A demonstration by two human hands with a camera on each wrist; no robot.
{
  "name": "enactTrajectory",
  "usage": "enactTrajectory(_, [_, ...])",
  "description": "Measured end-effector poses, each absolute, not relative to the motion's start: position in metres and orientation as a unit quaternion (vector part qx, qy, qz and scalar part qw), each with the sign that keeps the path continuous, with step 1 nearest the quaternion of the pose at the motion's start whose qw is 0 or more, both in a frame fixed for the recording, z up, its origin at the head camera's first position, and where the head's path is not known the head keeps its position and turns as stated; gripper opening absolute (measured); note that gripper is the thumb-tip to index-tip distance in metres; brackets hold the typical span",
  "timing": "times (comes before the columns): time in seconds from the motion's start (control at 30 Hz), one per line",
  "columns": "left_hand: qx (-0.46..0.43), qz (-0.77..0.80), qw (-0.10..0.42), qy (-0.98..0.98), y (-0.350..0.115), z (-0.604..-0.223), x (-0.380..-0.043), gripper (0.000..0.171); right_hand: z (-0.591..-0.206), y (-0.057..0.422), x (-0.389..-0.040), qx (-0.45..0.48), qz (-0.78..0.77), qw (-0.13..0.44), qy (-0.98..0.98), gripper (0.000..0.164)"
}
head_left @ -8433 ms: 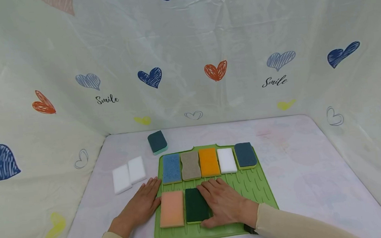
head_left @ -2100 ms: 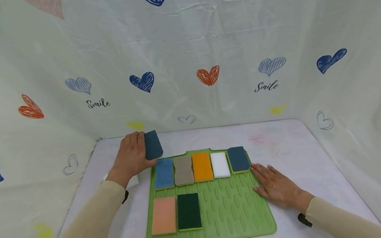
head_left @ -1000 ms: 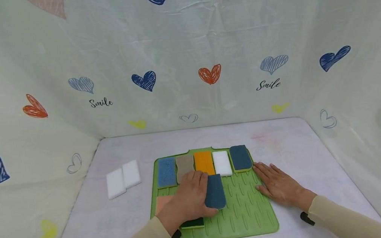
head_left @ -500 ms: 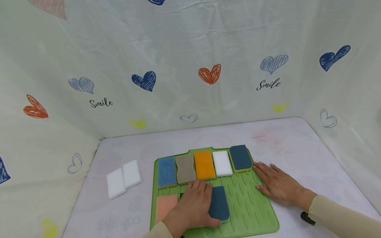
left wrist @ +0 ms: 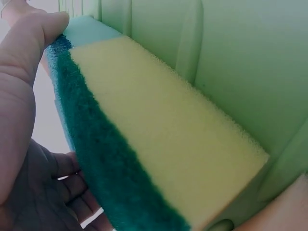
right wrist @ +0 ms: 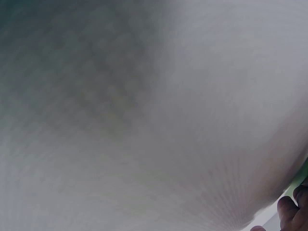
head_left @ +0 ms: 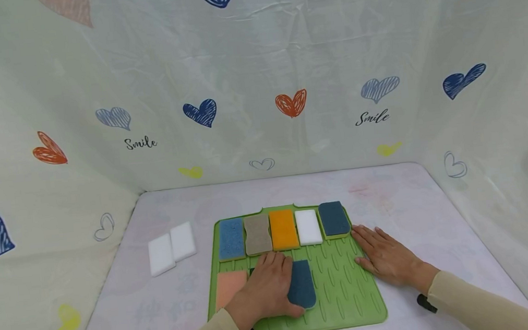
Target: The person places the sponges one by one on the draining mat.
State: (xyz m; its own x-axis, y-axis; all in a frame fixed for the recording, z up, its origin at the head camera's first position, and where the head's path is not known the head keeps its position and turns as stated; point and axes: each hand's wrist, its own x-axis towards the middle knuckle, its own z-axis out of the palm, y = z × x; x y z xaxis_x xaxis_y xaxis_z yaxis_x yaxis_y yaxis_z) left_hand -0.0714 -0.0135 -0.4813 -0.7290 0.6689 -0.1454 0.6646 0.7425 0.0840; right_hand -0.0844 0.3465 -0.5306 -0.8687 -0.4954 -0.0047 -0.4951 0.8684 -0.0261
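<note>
My left hand [head_left: 270, 287] holds a dark blue sponge [head_left: 301, 285] with a pale teal base on the lower half of the green ridged mat [head_left: 345, 289]. In the left wrist view its thumb touches the teal sponge [left wrist: 91, 31]. Beside it lies a yellow-based sponge with a dark green scouring side [left wrist: 115, 159], mostly hidden under the hand in the head view. A peach sponge [head_left: 230, 288] is to the left, partly covered by my forearm. My right hand [head_left: 385, 254] rests flat on the table, fingertips at the mat's right edge.
Along the mat's back row sit a blue sponge [head_left: 230, 238], a grey wavy-sided one [head_left: 257, 233], an orange one [head_left: 283, 229], a white one [head_left: 308, 226] and a navy one [head_left: 333, 218]. Two white sponge blocks [head_left: 161, 254] lie left of the mat.
The dark blue sponge went from the table's back left onto the mat in my left hand, lately shifting slightly left. My right hand left the green sponge for the mat's right edge.
</note>
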Motion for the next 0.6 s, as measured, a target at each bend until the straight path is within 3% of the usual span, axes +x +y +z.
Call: enactTrajectory(0.6, [0.364,0.005,0.072,0.929,-0.0180,-0.4741,-0.0735,0.108,-0.5304,0.3456,-0.0838,-0.257,-0.012,-0.003,0.966,0.070])
